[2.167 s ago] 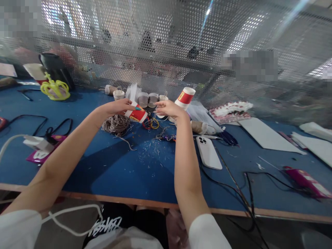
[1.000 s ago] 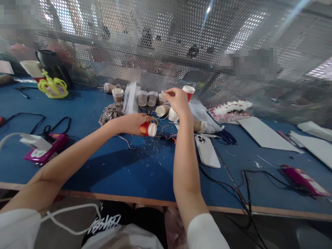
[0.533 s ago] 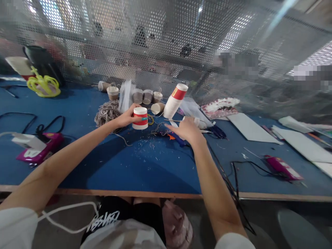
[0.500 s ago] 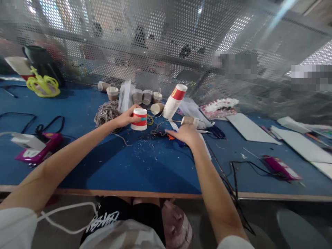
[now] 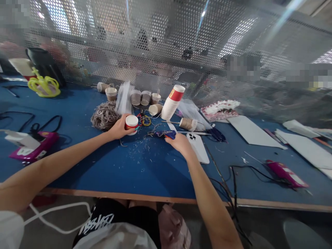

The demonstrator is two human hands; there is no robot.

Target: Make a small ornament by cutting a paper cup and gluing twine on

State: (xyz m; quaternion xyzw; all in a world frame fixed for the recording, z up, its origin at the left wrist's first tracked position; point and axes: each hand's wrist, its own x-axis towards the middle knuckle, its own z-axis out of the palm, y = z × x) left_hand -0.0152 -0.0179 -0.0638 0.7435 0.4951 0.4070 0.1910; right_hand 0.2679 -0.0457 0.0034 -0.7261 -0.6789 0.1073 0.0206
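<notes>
My left hand [image 5: 119,128] is closed round a short red and white paper cup [image 5: 131,121], whose pale round end faces up. A small teal piece shows by the thumb. My right hand [image 5: 180,142] is closed on the handle of a blue glue gun [image 5: 164,133] with an orange part. Its nozzle points left, low over the table. Grey thread scraps lie near the nozzle. A twine-wrapped cup [image 5: 188,124] lies on its side just beyond the right hand, and a white phone [image 5: 198,148] lies beside that hand. Behind my left hand sits a grey-brown yarn bundle [image 5: 105,116].
A leaning stack of paper cups [image 5: 169,107] stands at centre, with several small wrapped cups [image 5: 145,98] behind. A yellow crown [image 5: 43,86] stands far left. Purple power strips [image 5: 286,174] and black cables lie on both sides. A perforated metal screen [image 5: 155,48] closes off the back.
My right hand has moved left and down onto the glue gun, uncovering the wrapped cup and phone. My left hand has drawn the cup left and nearer, tilting its end upward.
</notes>
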